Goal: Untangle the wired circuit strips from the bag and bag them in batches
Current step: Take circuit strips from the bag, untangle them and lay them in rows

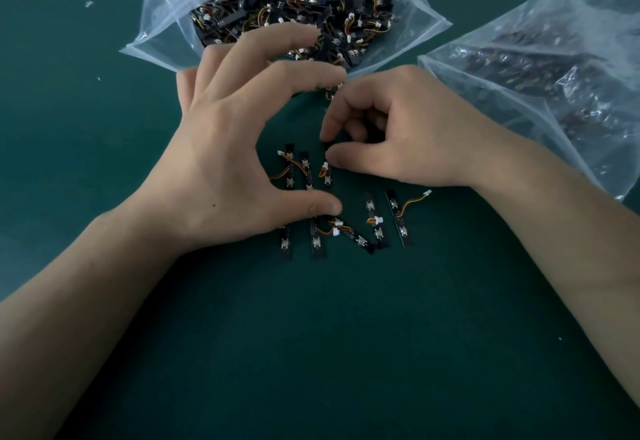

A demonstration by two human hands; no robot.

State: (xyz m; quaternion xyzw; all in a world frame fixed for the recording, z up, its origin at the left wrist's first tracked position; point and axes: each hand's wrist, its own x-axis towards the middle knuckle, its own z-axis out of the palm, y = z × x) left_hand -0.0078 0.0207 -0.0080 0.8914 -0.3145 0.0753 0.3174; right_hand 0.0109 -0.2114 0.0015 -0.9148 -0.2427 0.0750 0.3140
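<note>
Eight narrow black circuit strips [398, 218], each with small white buttons and a short orange-and-yellow wire ending in a white plug, lie on the dark green table [346, 335] in two loose rows, three above and five below, most pointing away from the person. The rightmost upper strip [327, 176] is pinched at its far end between the thumb and curled index finger of the right hand [408, 135], whose other fingers are tucked in toward the palm. The left hand [225, 149] is spread wide and holds nothing: its thumb tip rests at the far end of a lower-row strip, and its straight fingers reach up to the mouth of the open clear plastic zip bag [166, 7]. That bag lies at the far edge of the table, gaping toward the person and packed with a tangled heap of strips [294, 0]. To the right, well apart from the rows, lies a second clear plastic bag [536, 76] with dark contents too blurred to make out. A few white specks [89, 3] dot the table at far left.
</note>
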